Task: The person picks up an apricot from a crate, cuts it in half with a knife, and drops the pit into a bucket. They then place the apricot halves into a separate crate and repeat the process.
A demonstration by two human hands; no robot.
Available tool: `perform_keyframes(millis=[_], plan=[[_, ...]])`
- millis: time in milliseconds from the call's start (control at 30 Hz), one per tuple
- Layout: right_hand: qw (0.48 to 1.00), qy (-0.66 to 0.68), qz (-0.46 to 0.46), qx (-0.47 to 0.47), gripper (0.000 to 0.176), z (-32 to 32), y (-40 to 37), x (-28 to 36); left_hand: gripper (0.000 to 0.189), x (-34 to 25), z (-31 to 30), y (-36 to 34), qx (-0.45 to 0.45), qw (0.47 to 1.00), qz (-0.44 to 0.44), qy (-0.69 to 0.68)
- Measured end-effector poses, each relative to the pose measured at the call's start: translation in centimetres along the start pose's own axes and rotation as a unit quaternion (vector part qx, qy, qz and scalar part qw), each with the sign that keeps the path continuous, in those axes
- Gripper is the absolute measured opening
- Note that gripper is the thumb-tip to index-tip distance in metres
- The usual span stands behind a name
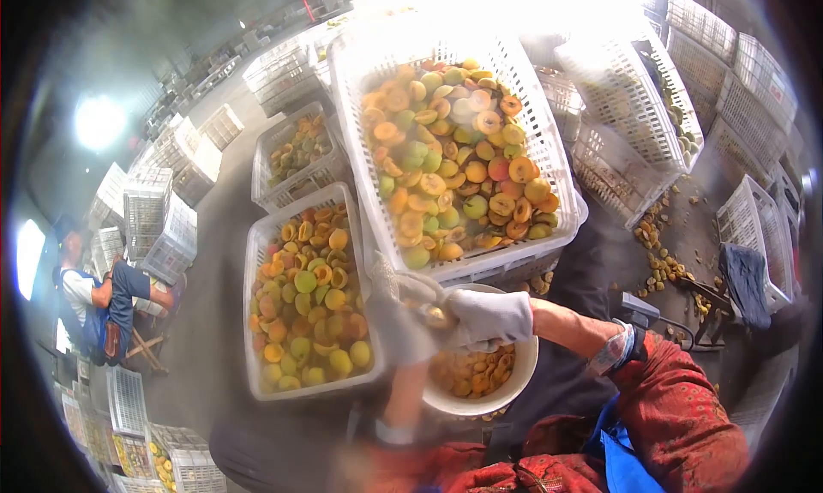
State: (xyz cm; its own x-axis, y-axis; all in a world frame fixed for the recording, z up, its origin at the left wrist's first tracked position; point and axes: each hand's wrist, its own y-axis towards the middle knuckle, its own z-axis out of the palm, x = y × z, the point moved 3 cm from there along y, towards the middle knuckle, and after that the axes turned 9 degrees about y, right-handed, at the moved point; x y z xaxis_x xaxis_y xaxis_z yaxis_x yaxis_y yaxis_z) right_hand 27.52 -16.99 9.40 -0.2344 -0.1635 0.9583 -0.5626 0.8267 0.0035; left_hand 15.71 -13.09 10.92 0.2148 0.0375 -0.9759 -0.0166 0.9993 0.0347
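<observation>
Both my hands wear pale work gloves and meet above a white bowl (523,380) that holds small brownish-orange pieces, probably pits. My right hand (493,316) is closed, its fingertips pinching a small yellowish-brown apricot piece (437,316). Close against it, my left hand (403,317) is smeared by motion, so its fingers and anything in them cannot be made out. Left of the hands stands a white crate (255,321) of halved and whole apricots (305,281). A larger crate (364,193), directly ahead, is filled with more apricot halves and some green ones.
Behind the near crate is another fruit crate (261,163). Stacked white crates (630,150) rise at the right, with fruit pieces (658,257) spilled on the floor. A dark cloth (744,283) hangs over a crate. A seated person (90,291) is at far left.
</observation>
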Motion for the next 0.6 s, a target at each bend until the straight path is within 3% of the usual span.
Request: perform_keyframes(millis=[67, 100, 133, 167, 200, 233, 267, 300, 333, 367, 400, 433, 467, 500, 533, 600], plan=[[0.999, 0.02, -0.024, 0.021, 0.023, 0.2, 0.3, -2.1, 0.06, 0.0, -0.1, 0.0, 0.059, 0.998, 0.02, 0.019], [0.999, 0.02, -0.022, 0.017, 0.023, 0.0, -0.5, -2.2, 0.055, 0.6, 0.4, -0.1, 0.173, 0.965, -0.056, -0.191], [0.999, -0.016, -0.037, 0.005, 0.025, 0.0, -1.4, -2.0, 0.049, 0.8, 0.8, -0.2, 0.275, 0.871, -0.13, -0.387], [0.997, -0.05, -0.053, -0.008, 0.027, 0.0, -1.9, -1.4, 0.049, 1.2, 0.5, 0.5, 0.277, 0.87, -0.133, -0.385], [0.991, -0.057, -0.109, -0.054, 0.028, 0.5, -2.0, -2.5, 0.042, 2.5, 0.2, 1.3, 0.214, 0.799, -0.264, -0.497], [0.991, -0.057, -0.108, -0.057, 0.028, 0.5, -3.0, -3.4, 0.034, 3.2, -0.8, 2.6, 0.149, 0.754, -0.303, -0.563], [0.985, -0.17, -0.007, -0.025, 0.025, 0.6, -3.9, -2.2, 0.026, 3.9, -1.7, 3.9, 0.079, 0.704, -0.331, -0.624], [0.973, -0.225, 0.044, -0.013, 0.024, 0.3, -4.5, -2.5, 0.018, 3.3, -3.1, 5.3, 0.016, 0.706, -0.274, -0.654], [0.955, -0.28, 0.092, 0.004, 0.023, 0.0, -5.2, -2.7, 0.019, 2.4, -4.8, 6.2, 0.006, 0.856, -0.144, -0.497], [0.954, -0.296, 0.044, -0.008, 0.023, -0.5, -5.7, -3.9, 0.029, 0.7, -6.2, 7.0, -0.005, 0.95, -0.002, -0.311], [0.942, -0.328, 0.074, -0.005, 0.021, -1.8, -5.4, -4.4, 0.029, 0.5, -8.0, 8.1, -0.004, 0.95, 0.003, -0.314], [0.927, -0.359, 0.104, 0.0, 0.019, -3.0, -5.2, -4.8, 0.037, 1.3, -10.5, 9.3, -0.056, 0.903, -0.065, -0.422], [0.939, -0.278, -0.058, -0.194, 0.013, -4.8, -4.4, -3.0, 0.041, 2.3, -11.4, 9.5, -0.076, 0.872, -0.099, -0.473], [0.897, -0.362, 0.109, -0.23, 0.01, -6.8, -2.7, -3.8, 0.045, 3.2, -12.0, 9.7, -0.1, 0.837, -0.131, -0.523], [0.878, -0.384, 0.101, -0.268, 0.012, -8.8, -1.6, -3.3, 0.044, 4.2, -12.2, 9.7, -0.12, 0.85, -0.136, -0.494], [0.813, -0.472, 0.084, -0.329, 0.015, -12.0, 2.1, -8.5, 0.044, 4.3, -11.3, 9.2, -0.14, 0.863, -0.129, -0.468]])
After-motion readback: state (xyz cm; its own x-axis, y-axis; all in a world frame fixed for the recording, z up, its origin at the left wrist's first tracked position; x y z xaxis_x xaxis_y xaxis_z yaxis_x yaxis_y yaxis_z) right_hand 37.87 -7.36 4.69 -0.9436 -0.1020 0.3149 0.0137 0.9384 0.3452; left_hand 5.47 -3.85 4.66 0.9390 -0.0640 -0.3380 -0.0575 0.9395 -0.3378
